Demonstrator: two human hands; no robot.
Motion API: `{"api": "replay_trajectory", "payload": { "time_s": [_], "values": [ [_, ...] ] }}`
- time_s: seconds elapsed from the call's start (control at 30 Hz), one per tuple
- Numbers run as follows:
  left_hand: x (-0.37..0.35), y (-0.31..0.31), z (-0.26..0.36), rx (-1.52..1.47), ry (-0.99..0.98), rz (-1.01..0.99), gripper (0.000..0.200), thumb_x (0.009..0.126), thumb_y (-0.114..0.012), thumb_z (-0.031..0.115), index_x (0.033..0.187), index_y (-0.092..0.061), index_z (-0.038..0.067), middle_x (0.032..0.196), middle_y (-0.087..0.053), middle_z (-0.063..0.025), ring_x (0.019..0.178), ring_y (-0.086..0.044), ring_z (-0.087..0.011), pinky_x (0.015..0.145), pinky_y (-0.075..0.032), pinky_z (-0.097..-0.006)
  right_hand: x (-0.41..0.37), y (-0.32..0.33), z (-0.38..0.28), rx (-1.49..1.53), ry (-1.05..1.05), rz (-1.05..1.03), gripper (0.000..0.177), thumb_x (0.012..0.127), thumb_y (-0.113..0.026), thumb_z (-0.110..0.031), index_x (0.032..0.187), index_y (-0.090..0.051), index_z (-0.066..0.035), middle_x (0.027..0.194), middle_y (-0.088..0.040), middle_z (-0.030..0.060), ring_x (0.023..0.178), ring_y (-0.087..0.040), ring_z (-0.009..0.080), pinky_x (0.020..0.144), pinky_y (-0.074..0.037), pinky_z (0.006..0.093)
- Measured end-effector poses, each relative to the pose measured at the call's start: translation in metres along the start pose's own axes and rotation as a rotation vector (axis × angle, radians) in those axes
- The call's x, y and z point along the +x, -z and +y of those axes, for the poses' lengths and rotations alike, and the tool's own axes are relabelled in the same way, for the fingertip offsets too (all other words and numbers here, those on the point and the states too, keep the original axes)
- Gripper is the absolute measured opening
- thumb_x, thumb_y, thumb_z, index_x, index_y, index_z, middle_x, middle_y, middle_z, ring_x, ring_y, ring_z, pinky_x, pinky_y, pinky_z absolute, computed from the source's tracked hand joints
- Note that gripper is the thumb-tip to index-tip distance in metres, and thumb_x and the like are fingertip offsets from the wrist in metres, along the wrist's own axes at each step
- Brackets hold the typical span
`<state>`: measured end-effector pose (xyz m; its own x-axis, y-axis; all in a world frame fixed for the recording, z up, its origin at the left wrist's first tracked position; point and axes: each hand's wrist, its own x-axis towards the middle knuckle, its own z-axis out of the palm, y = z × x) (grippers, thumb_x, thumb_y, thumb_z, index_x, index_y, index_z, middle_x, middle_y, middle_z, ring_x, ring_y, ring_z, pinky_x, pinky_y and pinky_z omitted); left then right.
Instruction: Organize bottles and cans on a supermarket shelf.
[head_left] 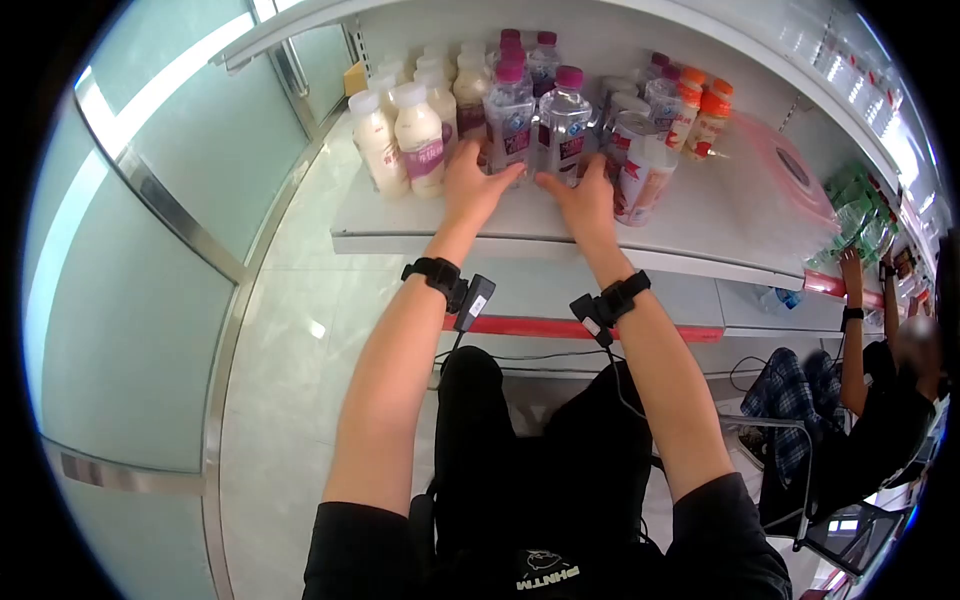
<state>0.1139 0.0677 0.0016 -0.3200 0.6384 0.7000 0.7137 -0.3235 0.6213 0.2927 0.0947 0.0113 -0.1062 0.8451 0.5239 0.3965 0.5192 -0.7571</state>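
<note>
My left hand point(478, 185) reaches onto the white shelf, its thumb and fingers around the lower part of a clear bottle with a magenta cap point(511, 110). Beside it, my right hand point(585, 195) has its thumb and fingers at either side of the base of a second clear bottle with a magenta cap point(564, 112). Both bottles stand upright, side by side; the undersides of the grips are partly hidden. Left of my left hand are cream-coloured milk drink bottles point(418, 135) with white caps. A white-and-red can point(645, 178) stands close to my right hand.
More cans and orange-capped bottles point(709, 118) stand to the right, near a pink-and-clear plastic package point(775, 175). An upper shelf edge point(690, 25) overhangs the row. Glass doors point(150, 270) are on the left. Another person point(880, 390) sits at the far right, reaching toward green bottles.
</note>
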Motion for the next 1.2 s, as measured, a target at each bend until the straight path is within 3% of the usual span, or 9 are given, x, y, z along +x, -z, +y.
{"api": "replay_trajectory", "payload": {
  "time_s": [0.17,0.5,0.63,0.67,0.7,0.8,1.03,1.1,1.2],
  "values": [
    [-0.007,0.016,0.019,-0.131,0.122,-0.142,0.054,0.071,-0.086,0.031,0.111,-0.065,0.001,0.096,-0.066,-0.0071,0.088,-0.062,-0.0180,0.077,-0.050,-0.0313,0.027,-0.017,0.019,-0.061,-0.043,-0.025,0.077,0.070,-0.087,-0.030,0.120,-0.043,0.008,0.115,-0.058,0.0304,0.107,-0.058,0.0442,0.089,-0.048,0.0478],
    [-0.008,0.003,0.011,-0.162,0.013,-0.102,0.050,0.070,-0.081,0.026,0.110,-0.064,0.002,0.093,-0.063,-0.0059,0.082,-0.058,-0.0172,0.073,-0.048,-0.0309,0.102,-0.046,0.036,-0.073,-0.361,-0.210,0.106,0.060,-0.092,-0.040,0.134,-0.035,0.012,0.126,-0.051,0.0357,0.122,-0.050,0.0462,0.100,-0.047,0.0451],
    [-0.006,0.002,0.008,-0.136,-0.011,-0.102,0.049,0.070,-0.081,0.025,0.109,-0.063,0.001,0.093,-0.062,-0.0063,0.082,-0.057,-0.0174,0.072,-0.047,-0.0310,0.108,-0.061,0.040,-0.101,-0.309,-0.053,0.100,0.063,-0.090,-0.039,0.130,-0.039,0.014,0.133,-0.046,0.0365,0.126,-0.047,0.0450,0.102,-0.044,0.0447],
    [-0.007,0.000,0.007,-0.125,-0.026,-0.087,0.049,0.070,-0.080,0.024,0.109,-0.063,0.000,0.093,-0.062,-0.0071,0.083,-0.058,-0.0179,0.071,-0.047,-0.0310,0.110,-0.070,0.045,-0.124,-0.313,0.045,0.089,0.064,-0.090,-0.037,0.123,-0.045,0.012,0.122,-0.057,0.0316,0.116,-0.057,0.0397,0.094,-0.049,0.0424],
    [-0.006,0.002,0.007,-0.124,-0.019,-0.086,0.049,0.070,-0.080,0.024,0.109,-0.063,0.000,0.093,-0.062,-0.0071,0.083,-0.058,-0.0179,0.071,-0.047,-0.0310,0.110,-0.070,0.046,-0.126,-0.315,0.038,0.089,0.064,-0.090,-0.037,0.123,-0.045,0.012,0.122,-0.057,0.0316,0.116,-0.057,0.0397,0.094,-0.049,0.0424],
    [-0.009,0.001,0.009,-0.128,-0.005,-0.090,0.048,0.071,-0.080,0.024,0.109,-0.063,0.000,0.095,-0.062,-0.0075,0.083,-0.058,-0.0187,0.071,-0.048,-0.0314,0.110,-0.060,0.048,0.011,-0.299,-0.033,0.064,0.068,-0.087,-0.037,0.105,-0.055,0.005,0.086,-0.071,0.0185,0.083,-0.070,0.0277,0.076,-0.055,0.0379],
    [-0.010,0.004,0.018,-0.210,0.013,-0.099,0.050,0.072,-0.081,0.021,0.112,-0.061,-0.001,0.098,-0.062,-0.0083,0.083,-0.059,-0.0181,0.070,-0.050,-0.0303,0.104,-0.052,0.035,-0.155,-0.319,-0.084,0.063,0.072,-0.083,-0.037,0.110,-0.056,0.005,0.093,-0.071,0.0183,0.090,-0.070,0.0302,0.080,-0.053,0.0390],
    [-0.011,-0.002,0.027,-0.248,0.029,-0.089,0.050,0.072,-0.082,0.020,0.112,-0.061,-0.001,0.099,-0.061,-0.0084,0.084,-0.059,-0.0177,0.071,-0.051,-0.0301,0.090,-0.053,0.045,-0.076,-0.226,0.080,0.062,0.074,-0.082,-0.039,0.110,-0.058,0.006,0.099,-0.070,0.0196,0.097,-0.068,0.0330,0.085,-0.051,0.0397],
    [-0.010,-0.001,0.018,-0.264,0.028,-0.022,0.047,0.074,-0.082,0.018,0.112,-0.062,-0.001,0.097,-0.061,-0.0092,0.091,-0.062,-0.0176,0.078,-0.053,-0.0322,0.062,-0.042,0.037,0.184,-0.267,0.010,0.048,0.081,-0.075,-0.034,0.106,-0.061,0.004,0.100,-0.069,0.0211,0.096,-0.067,0.0345,0.085,-0.050,0.0408]
  ]
}}
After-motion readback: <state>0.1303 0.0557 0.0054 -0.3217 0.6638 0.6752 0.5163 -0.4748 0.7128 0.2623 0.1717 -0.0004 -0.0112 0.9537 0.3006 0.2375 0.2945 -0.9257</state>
